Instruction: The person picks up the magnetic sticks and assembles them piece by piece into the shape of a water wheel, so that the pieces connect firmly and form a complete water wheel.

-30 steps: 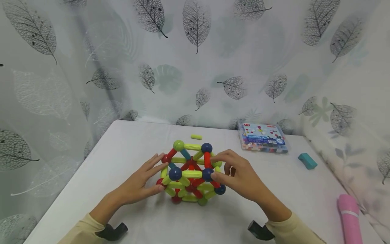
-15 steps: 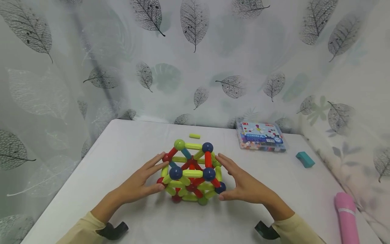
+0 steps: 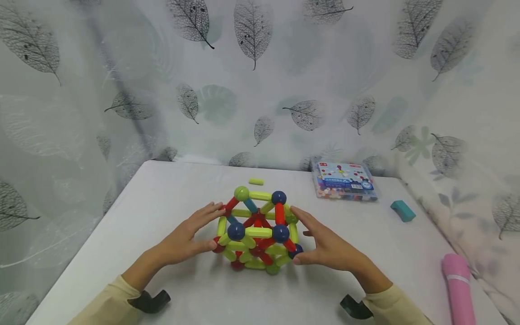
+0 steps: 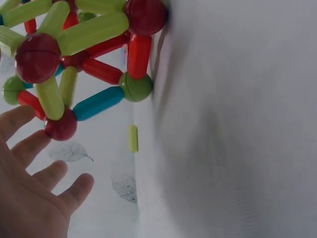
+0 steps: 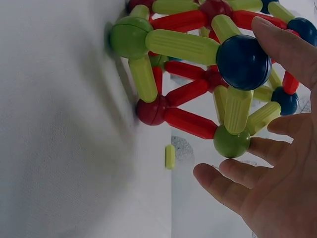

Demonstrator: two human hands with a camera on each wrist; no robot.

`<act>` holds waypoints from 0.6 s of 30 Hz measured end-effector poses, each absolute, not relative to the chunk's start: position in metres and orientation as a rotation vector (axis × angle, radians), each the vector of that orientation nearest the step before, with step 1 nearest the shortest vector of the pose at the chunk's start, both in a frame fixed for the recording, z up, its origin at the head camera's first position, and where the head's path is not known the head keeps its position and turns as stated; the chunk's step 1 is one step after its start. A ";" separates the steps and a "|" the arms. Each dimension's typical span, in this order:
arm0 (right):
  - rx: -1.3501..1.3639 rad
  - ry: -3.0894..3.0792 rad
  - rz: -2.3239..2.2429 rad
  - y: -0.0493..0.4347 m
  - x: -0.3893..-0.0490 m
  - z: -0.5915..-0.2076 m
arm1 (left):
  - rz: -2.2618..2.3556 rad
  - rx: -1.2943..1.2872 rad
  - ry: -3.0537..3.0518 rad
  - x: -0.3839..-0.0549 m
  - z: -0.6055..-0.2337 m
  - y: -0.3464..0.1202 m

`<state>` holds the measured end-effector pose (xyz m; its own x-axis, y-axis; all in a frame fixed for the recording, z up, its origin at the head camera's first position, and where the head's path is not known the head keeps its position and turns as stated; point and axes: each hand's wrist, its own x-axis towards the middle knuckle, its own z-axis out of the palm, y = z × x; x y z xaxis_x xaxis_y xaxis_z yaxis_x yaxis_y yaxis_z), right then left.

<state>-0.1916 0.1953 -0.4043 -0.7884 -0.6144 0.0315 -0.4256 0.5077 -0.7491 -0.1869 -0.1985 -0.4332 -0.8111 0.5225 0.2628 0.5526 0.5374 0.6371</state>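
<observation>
A magnetic stick-and-ball model [image 3: 258, 232] stands on the white table, built of yellow-green, red and teal rods joined by red, blue and green balls. My left hand [image 3: 180, 241] lies along its left side, fingers extended by the upper red ball and thumb touching a lower red ball. The left wrist view shows the left fingers [image 4: 34, 146] spread beside a red ball. On the opposite side my right hand [image 3: 329, 243] is spread, with its thumb at a blue ball [image 5: 244, 62] and a finger touching a green ball [image 5: 232, 142]. The palms hide nothing of the model's front.
A loose yellow-green rod [image 3: 256, 181] lies behind the model. At the back right sits a clear plastic box [image 3: 344, 181] of parts with a printed label. A teal block [image 3: 403, 211] and a pink rolled item [image 3: 459, 286] lie along the right side. Patterned curtains surround the table.
My right hand has left the upper right blue ball, its fingers have spread, and it has moved to the model's right side. The model appears slightly farther right relative to the loose rod.
</observation>
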 end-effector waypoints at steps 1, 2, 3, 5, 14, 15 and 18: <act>-0.885 2.511 -1.155 0.196 -0.192 -0.404 | -1.169 -0.947 -2.711 -0.189 -0.432 -0.199; -0.884 2.510 -1.158 0.196 -0.192 -0.405 | -1.186 -0.944 -2.704 -0.190 -0.431 -0.198; -0.884 2.508 -1.158 0.197 -0.192 -0.405 | -1.189 -0.940 -2.704 -0.190 -0.431 -0.198; -0.890 2.494 -1.157 0.197 -0.194 -0.405 | -1.185 -0.928 -2.712 -0.189 -0.432 -0.198; -0.790 2.494 -1.288 0.184 -0.301 -0.407 | -1.142 -0.925 -2.704 -0.184 -0.439 -0.196; -0.763 2.519 -1.271 0.175 -0.320 -0.413 | -1.146 -0.927 -2.700 -0.184 -0.439 -0.196; -0.699 2.584 -1.144 0.150 -0.368 -0.429 | -1.152 -0.945 -2.698 -0.185 -0.438 -0.195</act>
<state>-0.3681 0.1497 -0.4287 -0.8596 -0.5107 -0.0167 -0.3311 0.5815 -0.7431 -0.1845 -0.1948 -0.4379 -0.8102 0.5144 0.2809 0.5587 0.5330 0.6354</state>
